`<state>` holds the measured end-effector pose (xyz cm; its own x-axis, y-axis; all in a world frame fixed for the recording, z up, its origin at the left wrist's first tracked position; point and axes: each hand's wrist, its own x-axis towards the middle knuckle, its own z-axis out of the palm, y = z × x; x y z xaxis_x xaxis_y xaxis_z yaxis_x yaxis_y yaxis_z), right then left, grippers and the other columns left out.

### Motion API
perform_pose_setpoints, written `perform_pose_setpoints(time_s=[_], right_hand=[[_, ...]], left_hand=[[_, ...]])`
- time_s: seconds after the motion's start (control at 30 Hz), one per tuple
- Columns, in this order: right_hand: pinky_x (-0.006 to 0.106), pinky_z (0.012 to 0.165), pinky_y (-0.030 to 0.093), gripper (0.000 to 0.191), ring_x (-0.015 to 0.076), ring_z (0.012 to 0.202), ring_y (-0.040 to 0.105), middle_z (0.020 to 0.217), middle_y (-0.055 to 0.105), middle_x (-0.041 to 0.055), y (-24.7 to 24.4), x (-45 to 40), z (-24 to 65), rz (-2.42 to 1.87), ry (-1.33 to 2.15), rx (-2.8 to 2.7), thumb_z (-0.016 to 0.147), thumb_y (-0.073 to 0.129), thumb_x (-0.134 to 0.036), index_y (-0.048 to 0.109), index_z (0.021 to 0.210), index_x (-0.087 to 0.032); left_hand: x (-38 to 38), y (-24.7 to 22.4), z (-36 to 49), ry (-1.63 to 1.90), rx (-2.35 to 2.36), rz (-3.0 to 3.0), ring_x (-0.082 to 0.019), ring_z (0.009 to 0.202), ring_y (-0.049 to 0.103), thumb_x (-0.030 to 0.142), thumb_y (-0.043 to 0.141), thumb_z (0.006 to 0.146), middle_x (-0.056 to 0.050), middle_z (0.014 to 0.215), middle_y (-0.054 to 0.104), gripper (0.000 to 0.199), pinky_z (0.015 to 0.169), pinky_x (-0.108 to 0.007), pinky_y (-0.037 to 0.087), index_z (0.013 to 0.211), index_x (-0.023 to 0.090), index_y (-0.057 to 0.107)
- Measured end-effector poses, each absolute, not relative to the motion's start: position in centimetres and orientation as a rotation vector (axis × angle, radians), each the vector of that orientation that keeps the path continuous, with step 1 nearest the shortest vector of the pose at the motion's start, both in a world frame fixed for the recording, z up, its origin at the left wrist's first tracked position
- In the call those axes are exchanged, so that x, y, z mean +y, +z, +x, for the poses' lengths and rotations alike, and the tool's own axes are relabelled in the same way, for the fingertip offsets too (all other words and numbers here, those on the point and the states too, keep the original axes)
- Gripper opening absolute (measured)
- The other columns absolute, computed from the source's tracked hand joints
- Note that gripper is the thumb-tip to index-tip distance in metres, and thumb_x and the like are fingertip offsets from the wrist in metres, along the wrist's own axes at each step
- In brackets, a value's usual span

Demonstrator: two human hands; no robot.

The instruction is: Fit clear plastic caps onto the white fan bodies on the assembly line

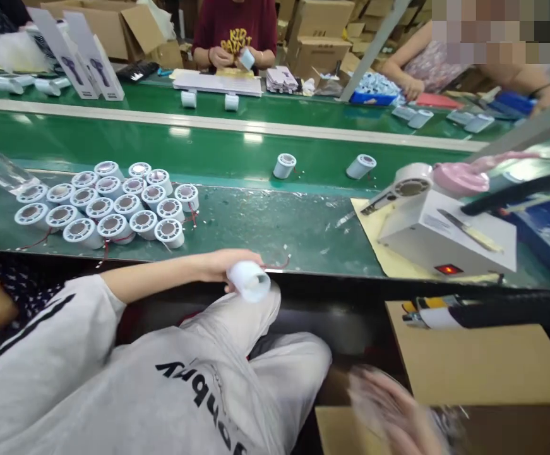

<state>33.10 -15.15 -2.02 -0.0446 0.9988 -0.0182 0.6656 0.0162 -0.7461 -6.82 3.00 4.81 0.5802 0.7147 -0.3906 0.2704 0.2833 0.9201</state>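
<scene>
My left hand [225, 262] is closed around a light-blue cylindrical housing [249, 282] above my lap, its open end turned towards me. A thin red wire shows just behind that hand, at the bench edge. My right hand [393, 404] is low on the right, over an open cardboard box [478, 366]. Motion smears its fingers, and a clear, shiny blur lies around them, so I cannot make out what they hold. To the left on the bench stand several similar housings [113, 224] in a cluster, some with red wires trailing.
Two housings stand on the green conveyor belt [218, 142]. On the right is a white device [449, 230] with a lit red switch, tweezers on top and a pink object behind. A blue bin [549, 234] stands beyond. Co-workers [234, 38] sit across the belt.
</scene>
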Motion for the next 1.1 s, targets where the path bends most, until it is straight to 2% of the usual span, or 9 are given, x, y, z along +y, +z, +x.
perform_pose_setpoints(time_s=[0.07, 0.13, 0.2, 0.3, 0.43, 0.6, 0.83, 0.97, 1.1], right_hand=[[0.049, 0.088, 0.066, 0.045, 0.0343, 0.111, 0.074, 0.132, 0.065, 0.0132, -1.1, -14.4, 27.4, -1.482, 0.611, -2.020, 0.099, 0.057, -0.044, 0.063, 0.143, -0.038], [0.044, 0.087, 0.065, 0.037, 0.0311, 0.108, 0.071, 0.128, 0.064, 0.0129, -0.3, -12.8, 22.7, -1.384, 0.174, -2.163, 0.099, 0.062, -0.032, 0.070, 0.135, -0.035], [0.044, 0.087, 0.064, 0.037, 0.0311, 0.108, 0.067, 0.126, 0.064, 0.0143, 0.3, -11.2, 19.8, -1.427, -0.122, -2.216, 0.099, 0.061, -0.020, 0.072, 0.132, -0.031], [0.040, 0.080, 0.063, 0.030, 0.0302, 0.107, 0.063, 0.128, 0.064, 0.0150, 0.5, -10.0, 18.7, -1.580, -0.253, -2.223, 0.096, 0.059, -0.010, 0.077, 0.115, -0.025], [0.036, 0.076, 0.063, 0.025, 0.0289, 0.106, 0.064, 0.128, 0.067, 0.0135, 0.5, -10.2, 19.0, -1.671, -0.106, -2.255, 0.087, 0.065, -0.002, 0.076, 0.098, -0.022], [0.034, 0.070, 0.063, 0.032, 0.0279, 0.103, 0.067, 0.124, 0.071, 0.0096, 0.6, -10.3, 19.4, -1.646, 0.202, -2.363, 0.078, 0.080, -0.006, 0.074, 0.103, -0.024], [0.045, 0.076, 0.061, 0.028, 0.0348, 0.104, 0.065, 0.140, 0.064, 0.0182, 0.2, -10.4, 19.2, -1.775, -0.180, -2.218, 0.088, 0.077, -0.013, 0.075, 0.115, -0.023], [0.041, 0.075, 0.062, 0.019, 0.0336, 0.109, 0.067, 0.131, 0.069, 0.0142, -0.3, -10.2, 19.3, -1.642, 0.261, -2.299, 0.082, 0.078, -0.004, 0.073, 0.089, -0.021], [0.041, 0.082, 0.062, 0.019, 0.0307, 0.110, 0.070, 0.129, 0.068, 0.0110, -0.2, -10.2, 19.7, -1.469, 0.722, -1.970, 0.082, 0.086, -0.027, 0.068, 0.081, -0.022]], left_hand=[[1.5, 3.1, -3.8, 0.234, 0.823, 1.317, -0.012, 0.046, 0.048, 0.053, 0.048, 0.090, -0.003, 0.067, 0.062, 0.042, 0.040, -0.023, 0.037, 0.092, 0.016, 0.068], [0.7, 2.2, -1.8, 0.146, 0.712, 1.366, -0.012, 0.054, 0.052, 0.044, 0.056, 0.088, -0.001, 0.069, 0.064, 0.031, 0.046, -0.022, 0.041, 0.090, 0.017, 0.072], [0.5, 2.0, -0.8, 0.118, 0.653, 1.422, -0.014, 0.069, 0.059, 0.034, 0.062, 0.086, -0.001, 0.077, 0.068, 0.021, 0.062, -0.022, 0.049, 0.090, 0.018, 0.075], [0.2, 2.4, -0.7, 0.145, 0.676, 1.705, -0.019, 0.095, 0.066, 0.028, 0.063, 0.090, -0.004, 0.099, 0.074, 0.021, 0.088, -0.028, 0.050, 0.101, 0.019, 0.078], [-1.0, 2.7, -1.1, 0.140, 0.743, 2.068, -0.024, 0.106, 0.067, 0.030, 0.058, 0.096, -0.009, 0.115, 0.071, 0.030, 0.092, -0.033, 0.050, 0.117, 0.020, 0.076], [-1.2, 1.6, -1.1, 0.242, 0.654, 2.028, -0.021, 0.101, 0.069, 0.028, 0.063, 0.095, -0.008, 0.108, 0.073, 0.023, 0.092, -0.031, 0.051, 0.110, 0.017, 0.077], [0.3, 0.8, -1.2, 0.304, 0.622, 1.862, -0.018, 0.099, 0.070, 0.029, 0.058, 0.096, -0.009, 0.109, 0.077, 0.026, 0.091, -0.028, 0.051, 0.109, 0.015, 0.076], [0.0, 0.6, -0.9, 0.405, 0.701, 1.877, -0.018, 0.094, 0.067, 0.031, 0.059, 0.095, -0.007, 0.101, 0.075, 0.024, 0.089, -0.030, 0.050, 0.102, 0.016, 0.076], [-0.4, 0.1, -0.8, 0.519, 0.707, 1.836, -0.019, 0.095, 0.065, 0.041, 0.073, 0.089, -0.006, 0.103, 0.071, 0.035, 0.091, -0.033, 0.051, 0.115, 0.018, 0.075]])
